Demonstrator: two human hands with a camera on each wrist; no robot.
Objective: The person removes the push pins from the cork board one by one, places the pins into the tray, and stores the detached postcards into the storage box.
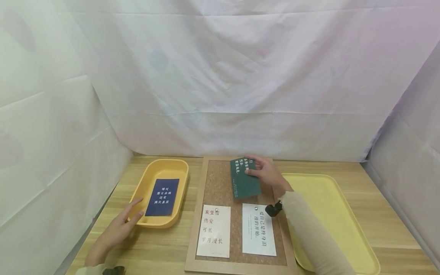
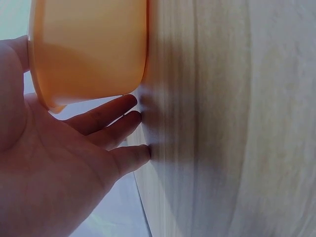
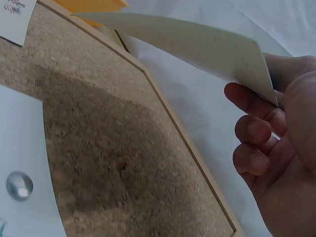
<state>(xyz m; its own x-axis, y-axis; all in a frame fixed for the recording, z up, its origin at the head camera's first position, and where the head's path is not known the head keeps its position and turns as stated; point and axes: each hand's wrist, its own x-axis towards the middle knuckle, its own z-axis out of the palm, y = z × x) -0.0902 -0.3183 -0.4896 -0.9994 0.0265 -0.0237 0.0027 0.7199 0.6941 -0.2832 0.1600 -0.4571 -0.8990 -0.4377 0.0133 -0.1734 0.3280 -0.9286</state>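
My right hand [image 1: 269, 175] pinches a dark green card [image 1: 245, 187] with white Chinese characters, thumb on the printed face. In the right wrist view the card's pale back [image 3: 197, 47] shows, bowed and tilted above the corkboard [image 3: 113, 148]. My left hand [image 1: 118, 229] rests at the near left corner of a yellow-orange plastic basin [image 1: 187, 172], thumb and index finger over its rim. The left wrist view shows the other fingers [image 2: 116, 131] loosely extended outside the basin wall. A navy card [image 1: 162, 196] with white characters lies in the basin.
On the corkboard's near half are a cream card [image 1: 214, 233] with red characters and a white card [image 1: 259, 236], each with a round pin at its top. A yellow tray [image 1: 330, 217] stands at the right, under my right sleeve [image 1: 313, 233]. White cloth [image 1: 240, 95] hangs behind.
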